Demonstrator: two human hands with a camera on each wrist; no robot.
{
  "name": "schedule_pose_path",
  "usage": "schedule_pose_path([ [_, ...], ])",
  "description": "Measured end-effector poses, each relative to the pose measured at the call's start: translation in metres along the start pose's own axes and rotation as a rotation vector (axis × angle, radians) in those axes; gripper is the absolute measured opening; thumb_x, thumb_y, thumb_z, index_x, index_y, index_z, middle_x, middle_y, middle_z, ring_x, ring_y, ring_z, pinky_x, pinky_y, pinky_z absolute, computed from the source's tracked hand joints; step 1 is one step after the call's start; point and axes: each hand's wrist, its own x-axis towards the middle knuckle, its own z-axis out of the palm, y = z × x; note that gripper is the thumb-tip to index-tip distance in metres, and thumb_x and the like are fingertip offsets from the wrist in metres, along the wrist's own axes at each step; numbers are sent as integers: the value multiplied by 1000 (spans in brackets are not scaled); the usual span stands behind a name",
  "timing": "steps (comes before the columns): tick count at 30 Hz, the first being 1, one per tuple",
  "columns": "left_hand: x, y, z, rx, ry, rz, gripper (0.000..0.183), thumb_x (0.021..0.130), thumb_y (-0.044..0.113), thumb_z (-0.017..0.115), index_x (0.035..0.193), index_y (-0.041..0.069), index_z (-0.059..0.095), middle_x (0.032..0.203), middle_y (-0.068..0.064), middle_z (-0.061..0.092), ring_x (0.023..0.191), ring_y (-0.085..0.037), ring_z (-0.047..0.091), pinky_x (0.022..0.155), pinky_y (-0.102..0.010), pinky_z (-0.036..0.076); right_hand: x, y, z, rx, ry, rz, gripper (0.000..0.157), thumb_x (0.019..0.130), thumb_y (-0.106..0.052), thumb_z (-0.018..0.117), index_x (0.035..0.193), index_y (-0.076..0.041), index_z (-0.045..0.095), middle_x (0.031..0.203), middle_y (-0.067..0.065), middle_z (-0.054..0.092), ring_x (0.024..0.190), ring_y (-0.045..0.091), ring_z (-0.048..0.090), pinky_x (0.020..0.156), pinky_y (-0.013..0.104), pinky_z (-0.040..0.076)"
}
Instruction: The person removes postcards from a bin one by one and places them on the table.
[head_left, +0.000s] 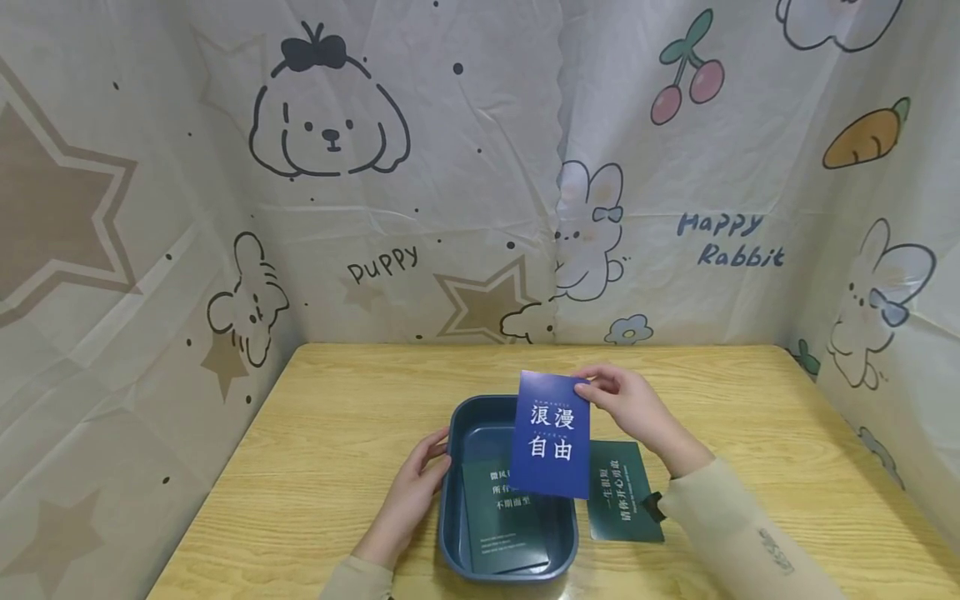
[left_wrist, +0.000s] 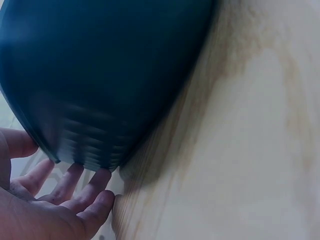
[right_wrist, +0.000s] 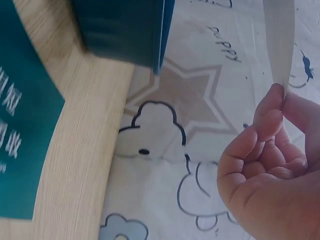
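Note:
My right hand (head_left: pixel 626 406) pinches a blue card (head_left: pixel 551 467) with white characters by its upper right corner, between thumb and forefinger. Held up, the card overlaps the right side of a dark blue rectangular tray (head_left: pixel 447 533). At the tray's left side, my left hand (head_left: pixel 411 492) grips the wall, thumb at the rim and fingertips against the outer face, as the left wrist view shows. Inside the tray lies a dark green card (head_left: pixel 506 525) with white text, its upper right part hidden behind the blue card. In the right wrist view the card's pale back (right_wrist: pixel 280 40) rises from the fingertips.
A second green card (head_left: pixel 622 500) lies on the wooden table (head_left: pixel 337 417) right of the tray, below the right forearm. A small dark object (head_left: pixel 652 505) shows at the right cuff. Printed cloth (head_left: pixel 480 208) hangs behind the table and along both sides.

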Motion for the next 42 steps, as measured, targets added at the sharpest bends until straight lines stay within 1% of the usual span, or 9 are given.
schedule_pose_path([
  [7,-1,1,0,-1,-1,4,49,109,20,50,156,9,42,151,-22,50,137,-40,53,110,-54,49,-8,15,-19,-12,17,33,34,104,-30,64,128,-8,68,109,6,76,106,21,67,99,46,54],
  [15,-1,2,1,2,3,-2,48,109,18,50,155,9,42,151,-23,50,136,-40,54,110,-54,50,-18,34,-28,-5,-4,67,37,104,-27,62,131,-2,65,116,12,74,110,23,68,103,52,54],
  [18,-2,2,1,0,2,-3,49,109,18,50,156,9,42,151,-23,50,136,-40,53,109,-54,50,-20,40,-32,-19,-4,83,37,104,-29,62,132,-4,66,116,11,74,110,23,67,99,48,56],
  [21,-2,2,2,-1,1,-2,49,109,18,51,155,9,42,151,-23,50,137,-39,53,110,-54,49,-22,46,-37,-37,-14,96,37,104,-31,62,131,-6,66,116,11,75,110,25,66,94,45,55],
  [25,-2,2,2,5,1,-7,48,108,19,51,155,10,43,151,-22,50,137,-39,53,111,-54,49,-24,51,-43,-56,-42,120,38,104,-34,62,132,-8,66,121,11,74,117,30,65,92,48,54],
  [27,-2,2,1,5,1,-12,48,108,19,51,155,11,44,151,-21,50,137,-39,53,111,-54,48,-24,53,-45,-61,-58,123,38,104,-34,62,132,-8,66,122,11,73,117,30,64,91,47,53],
  [33,-1,2,1,3,0,-11,48,108,19,51,155,11,44,151,-21,50,137,-39,53,111,-53,48,-25,64,-48,-79,-95,96,37,104,-30,63,130,-4,67,116,11,75,101,18,64,83,39,52],
  [38,-2,4,2,-3,1,-2,48,108,19,51,155,10,43,151,-22,50,137,-40,53,110,-54,49,-24,73,-47,-104,-112,100,32,103,-26,64,126,-3,68,104,7,76,96,15,65,87,42,56],
  [42,-2,4,2,4,6,-7,48,108,20,51,155,11,44,151,-21,50,136,-40,53,110,-53,49,-24,77,-43,-119,-122,115,30,103,-23,65,122,-2,69,96,4,76,91,14,67,90,45,56],
])
